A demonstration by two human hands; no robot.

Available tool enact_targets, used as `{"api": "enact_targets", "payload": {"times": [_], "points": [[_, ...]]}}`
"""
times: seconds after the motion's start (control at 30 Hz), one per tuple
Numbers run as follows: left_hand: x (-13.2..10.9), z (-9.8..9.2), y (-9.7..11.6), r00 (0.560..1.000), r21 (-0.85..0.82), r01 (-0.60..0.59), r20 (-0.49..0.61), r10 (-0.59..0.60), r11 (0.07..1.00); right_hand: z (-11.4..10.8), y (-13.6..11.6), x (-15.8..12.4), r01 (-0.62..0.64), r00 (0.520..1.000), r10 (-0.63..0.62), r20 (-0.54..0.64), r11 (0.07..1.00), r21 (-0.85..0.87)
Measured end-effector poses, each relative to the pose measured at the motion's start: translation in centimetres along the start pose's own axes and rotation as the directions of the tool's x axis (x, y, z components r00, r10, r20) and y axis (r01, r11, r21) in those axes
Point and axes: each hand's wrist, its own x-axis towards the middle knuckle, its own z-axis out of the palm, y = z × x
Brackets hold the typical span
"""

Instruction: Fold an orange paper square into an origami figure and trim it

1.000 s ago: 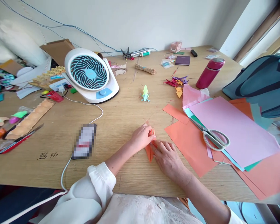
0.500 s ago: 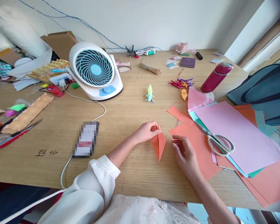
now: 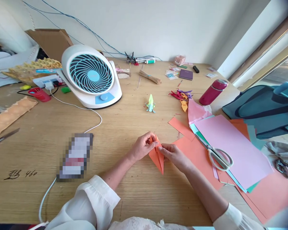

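An orange folded paper (image 3: 157, 160), shaped like a long diamond with a slit down its middle, is held just over the wooden table. My left hand (image 3: 144, 145) pinches its upper left part, thumb on the front. On the opposite edge, my right hand (image 3: 174, 156) grips the paper between thumb and fingers. The fingertips behind the paper are hidden. Beyond the hands stands a small green and light-blue folded paper figure (image 3: 150, 104).
To the right, scissors (image 3: 218, 155) lie on stacked coloured paper (image 3: 240, 150). A magenta bottle (image 3: 213, 92) stands behind, near a teal bag (image 3: 252, 107). At left are a white fan (image 3: 91, 76) and a phone (image 3: 75, 156) on a cable.
My right hand has moved left and taken hold of the orange folded paper, which now tilts slightly. The left hand keeps its pinch. The camera view has shifted a little.
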Motion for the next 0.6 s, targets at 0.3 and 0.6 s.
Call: {"api": "enact_targets", "payload": {"times": [0.3,0.6], "points": [[0.3,0.5,-2.1,0.996,-0.199,0.081,0.042,-0.074,0.977,0.2,1.8,0.4,0.064,0.989,-0.070,-0.127,0.997,-0.052],[0.2,0.8,-1.5,0.991,-0.085,0.126,0.050,-0.122,0.988,1.0,2.7,0.2,0.057,0.968,-0.101,-0.231,0.980,-0.192]]}}
